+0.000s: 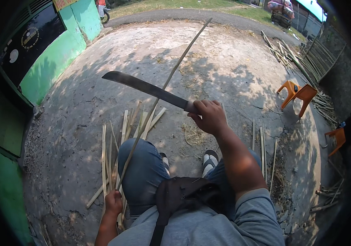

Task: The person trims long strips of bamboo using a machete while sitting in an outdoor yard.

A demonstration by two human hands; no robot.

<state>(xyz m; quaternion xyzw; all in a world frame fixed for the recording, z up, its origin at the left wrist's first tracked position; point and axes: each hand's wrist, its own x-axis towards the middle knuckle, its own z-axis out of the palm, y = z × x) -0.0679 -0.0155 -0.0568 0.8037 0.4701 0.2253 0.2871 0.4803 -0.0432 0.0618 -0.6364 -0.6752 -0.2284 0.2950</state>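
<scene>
My right hand [209,116] is closed round the handle of a machete [142,87]. Its long dark blade points to the left and crosses a long thin bamboo strip [183,58]; whether the two touch I cannot tell. Low on the left, my left hand [113,201] is closed on the strip's near end. From there the strip slants up past my left knee, away to the far right. Beside my left leg, several pale split bamboo pieces [104,153] lie in a loose bunch. More thin bamboo pieces [262,149] lie to the right of my right leg.
An orange plastic stool [297,97] stands on the right, with part of another orange seat [336,140] nearer. Bamboo poles [284,53] are heaped behind them. A green wall [52,74] borders the concrete ground [81,110] on the left; a road [159,15] runs beyond.
</scene>
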